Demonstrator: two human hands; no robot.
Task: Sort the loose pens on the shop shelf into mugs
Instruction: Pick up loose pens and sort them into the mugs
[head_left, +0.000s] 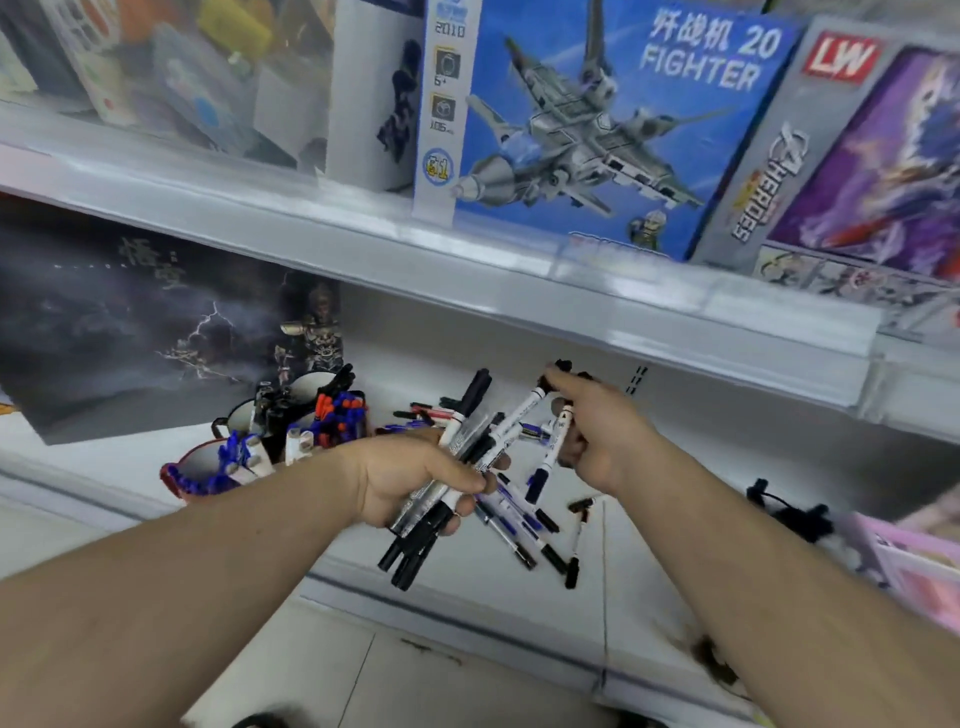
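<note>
My left hand (410, 480) grips a bundle of black-capped pens (457, 470) above the white shelf (649, 561). My right hand (597, 431) holds white pens with black caps (551, 451) just to the right of the bundle, its forefinger stretched along one pen. Loose pens (524, 535) with blue and black caps lie scattered on the shelf below both hands. Several mugs stand to the left: a red-rimmed mug (195, 475) with blue pens, a mug with red and blue pens (337, 413), and a dark mug (249, 415) behind.
An upper shelf edge (467, 270) overhangs the work area, carrying toy boxes such as a blue fighter-jet box (597, 130). A dark poster box (130, 322) and a figurine (317, 332) stand behind the mugs. A black object (795, 512) and pink packaging (914, 561) lie at right.
</note>
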